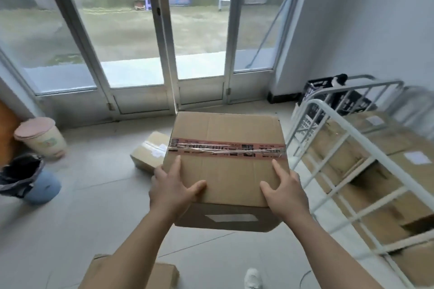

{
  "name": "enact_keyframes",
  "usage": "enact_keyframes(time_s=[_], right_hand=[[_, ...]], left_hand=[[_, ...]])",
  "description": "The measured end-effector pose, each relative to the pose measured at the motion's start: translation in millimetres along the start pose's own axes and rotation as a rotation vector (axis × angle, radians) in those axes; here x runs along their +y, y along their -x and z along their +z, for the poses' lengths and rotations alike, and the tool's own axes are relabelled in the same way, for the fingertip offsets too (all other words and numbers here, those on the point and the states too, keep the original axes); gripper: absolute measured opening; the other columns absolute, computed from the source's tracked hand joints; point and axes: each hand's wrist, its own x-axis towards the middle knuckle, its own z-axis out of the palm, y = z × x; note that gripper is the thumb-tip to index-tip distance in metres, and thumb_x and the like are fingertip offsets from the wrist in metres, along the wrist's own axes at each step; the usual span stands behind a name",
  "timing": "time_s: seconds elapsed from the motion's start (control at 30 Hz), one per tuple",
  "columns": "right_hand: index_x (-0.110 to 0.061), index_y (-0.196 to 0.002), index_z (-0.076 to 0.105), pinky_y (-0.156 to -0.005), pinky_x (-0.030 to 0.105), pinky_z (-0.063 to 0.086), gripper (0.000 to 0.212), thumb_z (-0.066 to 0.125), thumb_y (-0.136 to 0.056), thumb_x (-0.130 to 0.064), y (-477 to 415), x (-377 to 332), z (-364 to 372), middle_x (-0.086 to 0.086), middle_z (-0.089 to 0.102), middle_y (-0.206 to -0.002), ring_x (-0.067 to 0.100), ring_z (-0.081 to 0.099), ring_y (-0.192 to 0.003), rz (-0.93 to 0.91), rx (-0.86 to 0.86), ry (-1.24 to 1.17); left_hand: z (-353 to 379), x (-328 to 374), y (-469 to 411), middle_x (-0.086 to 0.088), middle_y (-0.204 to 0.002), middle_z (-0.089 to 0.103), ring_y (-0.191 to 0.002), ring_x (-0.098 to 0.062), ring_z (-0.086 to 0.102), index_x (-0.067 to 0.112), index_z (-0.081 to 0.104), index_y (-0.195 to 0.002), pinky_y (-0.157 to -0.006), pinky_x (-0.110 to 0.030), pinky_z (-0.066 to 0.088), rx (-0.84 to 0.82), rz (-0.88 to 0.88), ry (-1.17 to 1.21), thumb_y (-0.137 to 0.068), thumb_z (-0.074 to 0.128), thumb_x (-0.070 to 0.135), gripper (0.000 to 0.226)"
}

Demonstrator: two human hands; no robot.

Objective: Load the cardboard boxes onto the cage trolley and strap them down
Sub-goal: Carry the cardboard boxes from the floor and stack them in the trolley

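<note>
I hold a large cardboard box with a pink printed tape band across its top, lifted off the floor in the middle of the view. My left hand grips its near left corner and my right hand grips its near right corner. To the right stands the white cage trolley, its barred side facing me, with several cardboard boxes stacked inside. A smaller taped box lies on the floor behind the held box. Another box sits at the bottom edge by my arm.
Glass doors with metal frames fill the far wall. A pink-lidded bin and a blue bin with a dark bag stand at the left. Black crates sit behind the trolley. My white shoe shows below.
</note>
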Motion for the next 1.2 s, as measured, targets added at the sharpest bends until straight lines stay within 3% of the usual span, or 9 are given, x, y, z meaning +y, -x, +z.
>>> enact_keyframes(time_s=[0.17,0.3,0.47,0.67,0.83,0.93,1.1,1.2], right_hand=[[-0.039,-0.147,0.029,-0.092,0.036,0.044,0.064,0.054,-0.089,-0.041,19,76,-72,0.007,0.026,-0.152,0.024,0.042,-0.129,0.194,0.188,-0.031],[-0.039,-0.147,0.030,-0.079,0.031,0.041,0.063,0.055,-0.089,-0.041,25,138,-131,0.006,0.034,-0.145,0.023,0.047,-0.120,0.299,0.339,-0.072],[-0.040,-0.146,0.031,-0.093,0.041,0.046,0.063,0.056,-0.088,-0.044,23,209,-218,0.006,0.030,-0.149,0.026,0.042,-0.129,0.396,0.506,-0.065],[-0.038,-0.146,0.031,-0.086,0.038,0.050,0.064,0.057,-0.088,-0.044,22,278,-317,0.005,0.038,-0.139,0.025,0.051,-0.116,0.437,0.690,-0.001],[-0.038,-0.147,0.029,-0.080,0.033,0.045,0.064,0.057,-0.089,-0.042,16,329,-375,0.006,0.033,-0.146,0.025,0.050,-0.118,0.488,0.781,-0.014],[-0.039,-0.146,0.029,-0.085,0.037,0.047,0.064,0.058,-0.088,-0.043,7,360,-397,0.006,0.030,-0.149,0.027,0.048,-0.121,0.550,0.823,-0.025],[-0.040,-0.146,0.029,-0.092,0.042,0.046,0.065,0.059,-0.088,-0.043,-18,413,-421,0.004,0.023,-0.154,0.028,0.041,-0.131,0.656,0.851,-0.073],[-0.038,-0.147,0.029,-0.089,0.038,0.046,0.066,0.059,-0.088,-0.041,-38,445,-431,0.006,0.028,-0.151,0.028,0.042,-0.130,0.727,0.853,-0.102]], left_hand=[[46,102,14,-0.017,-0.140,0.033,-0.130,-0.033,0.034,0.030,0.028,-0.146,-0.104,-0.042,0.037,-0.059,0.243,-0.033,-0.067,0.063,0.073,0.096],[85,192,30,-0.014,-0.139,0.034,-0.127,-0.031,0.036,0.030,0.030,-0.142,-0.100,-0.042,0.038,-0.086,0.431,-0.050,-0.067,0.061,0.075,0.093],[141,308,60,-0.013,-0.137,0.036,-0.125,-0.030,0.038,0.030,0.032,-0.140,-0.097,-0.041,0.041,-0.114,0.590,0.018,-0.067,0.062,0.073,0.090],[198,430,97,-0.016,-0.138,0.040,-0.127,-0.033,0.039,0.031,0.035,-0.139,-0.098,-0.043,0.040,-0.136,0.736,0.116,-0.065,0.062,0.075,0.090],[240,513,119,-0.018,-0.144,0.033,-0.131,-0.034,0.035,0.034,0.030,-0.141,-0.102,-0.044,0.041,-0.184,0.846,0.129,-0.066,0.061,0.076,0.092],[267,556,126,-0.016,-0.145,0.031,-0.133,-0.034,0.034,0.036,0.025,-0.143,-0.102,-0.049,0.041,-0.227,0.889,0.101,-0.066,0.058,0.079,0.094],[323,622,127,-0.018,-0.145,0.031,-0.134,-0.034,0.031,0.034,0.025,-0.145,-0.105,-0.048,0.036,-0.303,0.973,0.034,-0.067,0.058,0.079,0.096],[361,659,123,-0.018,-0.143,0.033,-0.132,-0.034,0.033,0.034,0.024,-0.145,-0.104,-0.049,0.039,-0.381,1.004,-0.009,-0.067,0.059,0.077,0.096]])
